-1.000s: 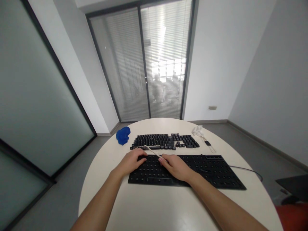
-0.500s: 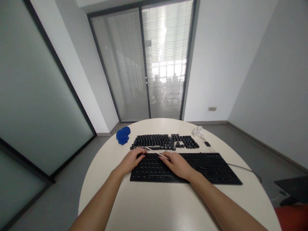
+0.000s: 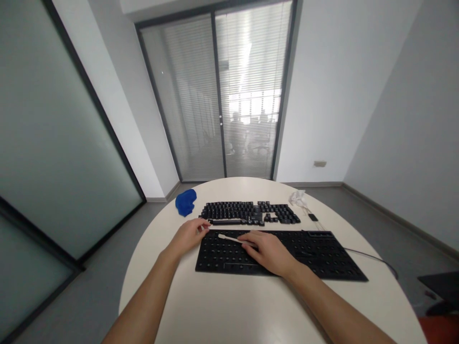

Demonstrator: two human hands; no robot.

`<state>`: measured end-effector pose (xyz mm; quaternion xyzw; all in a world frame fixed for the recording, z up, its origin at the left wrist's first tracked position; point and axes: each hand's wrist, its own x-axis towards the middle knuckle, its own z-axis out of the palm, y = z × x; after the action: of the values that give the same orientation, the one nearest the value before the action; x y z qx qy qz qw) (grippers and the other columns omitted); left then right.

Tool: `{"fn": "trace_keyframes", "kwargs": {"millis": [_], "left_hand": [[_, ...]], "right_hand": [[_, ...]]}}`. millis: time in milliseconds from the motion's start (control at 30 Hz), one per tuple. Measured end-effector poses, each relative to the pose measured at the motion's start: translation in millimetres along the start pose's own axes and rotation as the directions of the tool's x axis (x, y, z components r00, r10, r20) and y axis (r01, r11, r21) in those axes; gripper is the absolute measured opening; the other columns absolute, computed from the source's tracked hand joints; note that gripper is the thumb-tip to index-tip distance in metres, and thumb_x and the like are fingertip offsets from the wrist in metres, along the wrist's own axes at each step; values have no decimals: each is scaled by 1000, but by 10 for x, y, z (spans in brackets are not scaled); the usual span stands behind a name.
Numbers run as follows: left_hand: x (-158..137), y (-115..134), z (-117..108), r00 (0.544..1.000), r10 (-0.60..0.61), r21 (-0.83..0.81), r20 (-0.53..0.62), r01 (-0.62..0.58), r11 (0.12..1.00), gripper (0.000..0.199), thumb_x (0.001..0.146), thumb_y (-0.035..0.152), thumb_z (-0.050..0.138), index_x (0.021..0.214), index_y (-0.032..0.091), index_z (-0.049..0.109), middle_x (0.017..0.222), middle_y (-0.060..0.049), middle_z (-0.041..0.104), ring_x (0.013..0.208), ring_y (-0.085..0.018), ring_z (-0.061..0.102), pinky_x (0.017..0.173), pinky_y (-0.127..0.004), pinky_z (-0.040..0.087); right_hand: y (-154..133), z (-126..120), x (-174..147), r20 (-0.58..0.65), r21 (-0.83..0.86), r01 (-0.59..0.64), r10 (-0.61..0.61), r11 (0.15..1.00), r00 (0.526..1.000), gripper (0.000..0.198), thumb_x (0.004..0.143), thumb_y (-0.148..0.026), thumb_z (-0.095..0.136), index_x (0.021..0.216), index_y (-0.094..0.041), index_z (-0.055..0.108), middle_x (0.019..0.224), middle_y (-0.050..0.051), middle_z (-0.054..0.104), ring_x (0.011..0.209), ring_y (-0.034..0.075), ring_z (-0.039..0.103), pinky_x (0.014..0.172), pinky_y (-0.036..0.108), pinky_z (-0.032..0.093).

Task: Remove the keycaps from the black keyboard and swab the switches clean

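My right hand (image 3: 272,251) pinches a white cotton swab (image 3: 231,238) above the black keyboard base (image 3: 322,253), which has no keycaps on it. The swab's thick tip points left, over the upper left rows. At the base's upper left corner is my left hand (image 3: 190,234), with the fingers bent round the corner and the thumb at its side edge. Behind the base lie the loose black keycaps (image 3: 229,209), laid out in rows like a keyboard, with the long space bar (image 3: 225,222) at the front.
A blue cloth-like piece (image 3: 185,202) lies at the far left of the round table (image 3: 229,306). Crumpled white tissue (image 3: 297,197) lies at the far right, near a cord with a small black block (image 3: 313,217). A cable (image 3: 373,258) runs off the right edge.
The swab's tip has come down and nearer, from beside the left fingers to over the base. My left hand has drawn left to the corner. The view has shifted slightly.
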<state>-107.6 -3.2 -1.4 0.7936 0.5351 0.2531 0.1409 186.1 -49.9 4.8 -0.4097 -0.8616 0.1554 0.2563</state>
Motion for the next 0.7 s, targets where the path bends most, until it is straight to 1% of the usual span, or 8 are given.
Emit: {"fn": "trace_keyframes", "kwargs": {"millis": [67,133,233,300,400,533,600,700], "left_hand": [[-4,-14,-9,1000,-31,40,-7,31,999,22,87,28,58,102,21,72,99,-6,73,86,-23,66,78,-31,48],[-12,-13,-26,997,-68,115,-22,70,991,20,85,31,60,97,23,74,95,-5,74,84,-23,66,75,-30,46],[-22,1,-51,989,-144,216,-42,149,965,18,85,36,61,86,24,75,86,-4,75,79,-23,66,68,-29,42],[-21,-5,-55,984,-176,219,-26,177,959,20,85,38,60,83,24,74,83,-4,75,74,-23,66,64,-28,40],[-14,-52,-28,987,-162,140,17,158,977,23,87,37,58,83,21,73,83,-5,74,72,-21,65,61,-27,37],[-6,-155,50,994,-107,-3,18,107,994,25,89,36,54,86,17,71,79,-6,72,71,-20,64,61,-26,38],[-2,-208,88,996,-86,-59,28,87,994,24,88,34,55,86,17,70,76,-5,71,68,-20,63,60,-26,39],[4,-271,123,997,-47,-142,54,54,988,23,87,34,57,89,16,71,77,-5,72,70,-20,63,62,-27,42]], "right_hand": [[-82,42,2,3,-23,0,0,1000,1000,29,94,-25,50,116,-26,70,107,4,73,92,21,68,80,29,49],[-153,84,2,8,-39,4,-4,999,1000,31,94,-23,49,117,-26,70,104,4,72,89,19,68,77,27,49],[-206,134,-2,25,-52,25,-24,998,999,33,93,-22,49,119,-27,69,101,4,72,89,19,69,78,26,49],[-203,153,-3,36,-57,31,-29,998,999,33,94,-23,49,120,-27,68,101,3,72,90,19,69,78,26,49],[-166,159,-1,16,-72,1,0,997,1000,31,96,-26,48,119,-28,69,102,3,72,92,19,69,80,27,49],[-116,160,15,-53,-113,-81,76,990,996,31,99,-30,44,117,-27,70,105,4,73,95,20,69,83,29,50],[-100,168,24,-71,-137,-111,102,984,992,32,100,-33,44,117,-27,70,102,4,73,93,21,69,81,30,51],[-87,192,36,-81,-167,-145,133,975,988,33,100,-36,44,120,-30,70,96,4,74,88,22,70,75,30,51]]}}
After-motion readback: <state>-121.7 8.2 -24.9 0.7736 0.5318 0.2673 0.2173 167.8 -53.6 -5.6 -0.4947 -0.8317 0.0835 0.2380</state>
